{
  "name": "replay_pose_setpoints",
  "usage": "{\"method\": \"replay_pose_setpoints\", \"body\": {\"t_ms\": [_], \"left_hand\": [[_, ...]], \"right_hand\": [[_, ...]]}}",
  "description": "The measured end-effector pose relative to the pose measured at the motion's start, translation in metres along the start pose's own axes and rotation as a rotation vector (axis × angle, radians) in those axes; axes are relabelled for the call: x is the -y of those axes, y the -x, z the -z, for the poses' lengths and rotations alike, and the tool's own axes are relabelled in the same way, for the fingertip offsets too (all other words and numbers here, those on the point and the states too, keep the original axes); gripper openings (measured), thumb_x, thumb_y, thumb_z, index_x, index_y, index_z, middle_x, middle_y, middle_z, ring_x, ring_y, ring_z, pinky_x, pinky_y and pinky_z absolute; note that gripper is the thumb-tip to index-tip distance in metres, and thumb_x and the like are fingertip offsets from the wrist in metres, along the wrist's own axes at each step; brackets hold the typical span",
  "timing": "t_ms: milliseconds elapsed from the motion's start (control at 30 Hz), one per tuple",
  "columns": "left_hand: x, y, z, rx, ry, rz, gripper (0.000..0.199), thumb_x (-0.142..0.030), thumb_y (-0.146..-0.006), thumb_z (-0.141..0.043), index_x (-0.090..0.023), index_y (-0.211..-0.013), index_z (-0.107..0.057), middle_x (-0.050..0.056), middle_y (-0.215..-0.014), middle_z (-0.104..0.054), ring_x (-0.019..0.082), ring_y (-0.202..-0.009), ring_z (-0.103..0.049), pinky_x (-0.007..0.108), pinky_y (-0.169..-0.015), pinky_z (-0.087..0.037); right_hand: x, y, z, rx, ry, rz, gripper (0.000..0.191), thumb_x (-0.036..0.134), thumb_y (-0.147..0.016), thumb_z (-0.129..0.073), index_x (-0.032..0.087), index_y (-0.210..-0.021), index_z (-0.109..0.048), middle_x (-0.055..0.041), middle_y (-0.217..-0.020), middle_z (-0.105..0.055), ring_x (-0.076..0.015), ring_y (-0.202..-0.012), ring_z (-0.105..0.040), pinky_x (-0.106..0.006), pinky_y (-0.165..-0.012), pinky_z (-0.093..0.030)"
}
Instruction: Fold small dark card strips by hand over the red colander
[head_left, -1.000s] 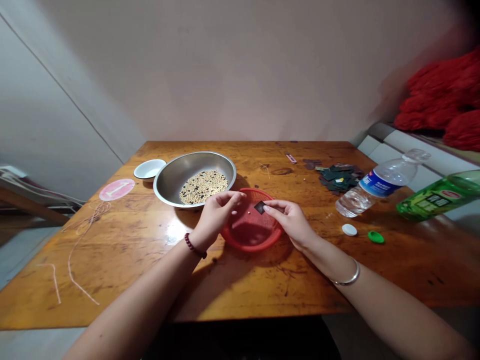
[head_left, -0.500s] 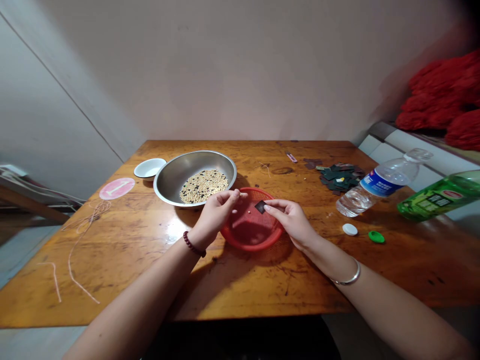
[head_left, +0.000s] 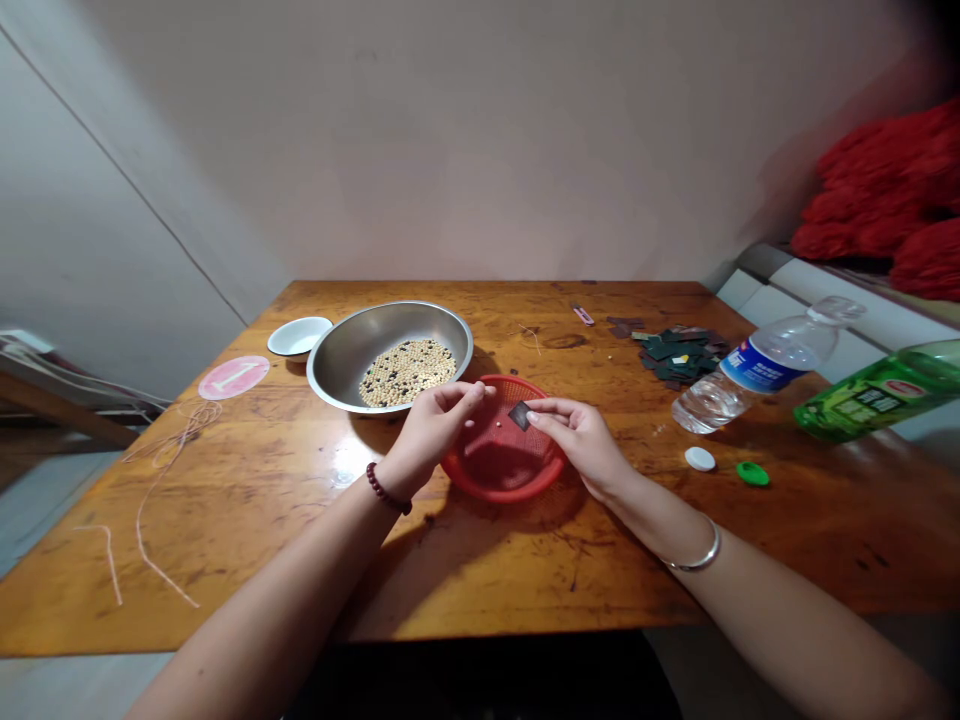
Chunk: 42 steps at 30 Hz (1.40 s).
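My left hand point(head_left: 442, 418) is pinched closed over the left rim of a red mesh basket point(head_left: 504, 492). Whatever lies between its fingertips is too small to make out. Between thumb and fingers, my right hand point(head_left: 574, 432) holds a small dark square piece point(head_left: 519, 415) above the same basket. A couple of pale beans show inside the basket. Behind my left hand stands a steel basin point(head_left: 334, 375), where many pale beans point(head_left: 409, 370) mixed with some black ones lie.
To the right are a pile of dark green pieces point(head_left: 679, 355), a clear water bottle point(head_left: 757, 365), a green bottle point(head_left: 877, 395), a white cap point(head_left: 700, 459) and a green cap point(head_left: 753, 474). A white bowl point(head_left: 300, 336), pink disc point(head_left: 234, 377) and loose string point(head_left: 176, 450) lie left.
The dark square piece in my right hand has tilted slightly and its face looks lighter. Both hands stay in nearly the same place.
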<state>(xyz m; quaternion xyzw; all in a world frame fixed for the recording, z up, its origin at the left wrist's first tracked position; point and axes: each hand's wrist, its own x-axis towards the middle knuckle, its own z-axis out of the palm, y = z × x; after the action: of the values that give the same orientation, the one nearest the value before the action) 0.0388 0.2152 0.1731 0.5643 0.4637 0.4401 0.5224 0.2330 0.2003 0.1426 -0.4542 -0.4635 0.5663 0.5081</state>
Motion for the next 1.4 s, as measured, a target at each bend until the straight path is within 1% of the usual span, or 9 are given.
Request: {"method": "replay_pose_setpoints", "body": {"t_ms": [133, 233, 300, 367, 433, 733, 933, 1167, 1400], "left_hand": [[-0.001, 0.003, -0.003, 0.03, -0.077, -0.04, 0.034, -0.048, -0.08, -0.068, -0.016, -0.09, -0.074, 0.007, -0.085, -0.074, 0.014, -0.071, -0.065, 0.025, -0.063, -0.052], [0.002, 0.005, -0.007, 0.069, -0.153, -0.162, 0.028, -0.042, -0.079, -0.07, -0.016, -0.089, -0.074, 0.008, -0.095, -0.074, 0.018, -0.085, -0.068, 0.029, -0.078, -0.055], [0.005, 0.005, -0.009, 0.11, -0.218, -0.262, 0.022, -0.037, -0.081, -0.069, -0.017, -0.09, -0.074, 0.008, -0.101, -0.074, 0.02, -0.093, -0.068, 0.032, -0.086, -0.055], [0.008, 0.005, -0.01, 0.137, -0.279, -0.331, 0.018, -0.033, -0.083, -0.067, -0.018, -0.092, -0.074, 0.008, -0.103, -0.073, 0.019, -0.097, -0.068, 0.033, -0.09, -0.054], [0.011, 0.005, -0.01, 0.135, -0.319, -0.364, 0.016, -0.03, -0.084, -0.066, -0.019, -0.092, -0.075, 0.007, -0.104, -0.072, 0.019, -0.097, -0.067, 0.032, -0.091, -0.053], [0.013, 0.005, -0.01, 0.131, -0.327, -0.379, 0.014, -0.028, -0.083, -0.066, -0.018, -0.092, -0.072, 0.008, -0.103, -0.071, 0.019, -0.097, -0.067, 0.033, -0.09, -0.053], [0.015, 0.005, -0.01, 0.117, -0.293, -0.307, 0.026, -0.034, -0.082, -0.068, -0.016, -0.1, -0.067, 0.008, -0.098, -0.071, 0.017, -0.086, -0.067, 0.03, -0.078, -0.056], [0.013, 0.006, -0.011, 0.129, -0.261, -0.331, 0.019, -0.026, -0.082, -0.069, -0.016, -0.098, -0.066, 0.006, -0.097, -0.071, 0.014, -0.087, -0.067, 0.027, -0.083, -0.055], [0.013, 0.006, -0.012, 0.118, -0.243, -0.321, 0.021, -0.028, -0.081, -0.07, -0.016, -0.097, -0.064, 0.006, -0.095, -0.071, 0.015, -0.086, -0.068, 0.029, -0.082, -0.057]], "right_hand": [[-0.001, -0.001, 0.0, 0.007, 0.021, -0.009, 0.031, 0.041, -0.064, -0.08, 0.02, -0.086, -0.074, -0.0062, -0.087, -0.077, -0.0204, -0.079, -0.072, -0.036, -0.082, -0.056], [-0.002, -0.002, 0.0, 0.012, 0.049, 0.019, 0.03, 0.042, -0.064, -0.079, 0.02, -0.084, -0.074, -0.006, -0.087, -0.077, -0.0207, -0.08, -0.072, -0.037, -0.083, -0.055], [-0.002, -0.002, 0.0, 0.018, 0.063, 0.038, 0.03, 0.044, -0.065, -0.078, 0.02, -0.083, -0.074, -0.0062, -0.088, -0.077, -0.0212, -0.081, -0.072, -0.037, -0.084, -0.054], [-0.002, -0.002, 0.0, 0.019, 0.063, 0.043, 0.03, 0.044, -0.065, -0.078, 0.02, -0.083, -0.074, -0.0063, -0.088, -0.077, -0.0212, -0.082, -0.071, -0.037, -0.085, -0.054], [-0.001, -0.002, 0.0, 0.019, 0.061, 0.037, 0.029, 0.043, -0.065, -0.078, 0.019, -0.082, -0.074, -0.0062, -0.088, -0.077, -0.0208, -0.081, -0.071, -0.036, -0.085, -0.054], [-0.001, -0.002, 0.0, 0.013, 0.062, 0.047, 0.027, 0.041, -0.066, -0.077, 0.019, -0.081, -0.074, -0.0056, -0.084, -0.076, -0.0198, -0.078, -0.07, -0.035, -0.082, -0.053], [0.0, -0.002, 0.0, 0.034, 0.061, 0.053, 0.026, 0.041, -0.067, -0.076, 0.019, -0.08, -0.074, -0.0052, -0.084, -0.076, -0.0194, -0.078, -0.07, -0.035, -0.082, -0.054], [0.002, 0.0, -0.002, 0.042, 0.07, 0.076, 0.025, 0.04, -0.067, -0.075, 0.019, -0.08, -0.074, -0.0057, -0.086, -0.076, -0.02, -0.08, -0.07, -0.036, -0.085, -0.053], [-0.002, -0.001, -0.001, 0.064, 0.114, 0.119, 0.021, 0.037, -0.073, -0.071, 0.019, -0.083, -0.072, -0.0056, -0.089, -0.076, -0.0207, -0.085, -0.069, -0.037, -0.088, -0.052]]}}
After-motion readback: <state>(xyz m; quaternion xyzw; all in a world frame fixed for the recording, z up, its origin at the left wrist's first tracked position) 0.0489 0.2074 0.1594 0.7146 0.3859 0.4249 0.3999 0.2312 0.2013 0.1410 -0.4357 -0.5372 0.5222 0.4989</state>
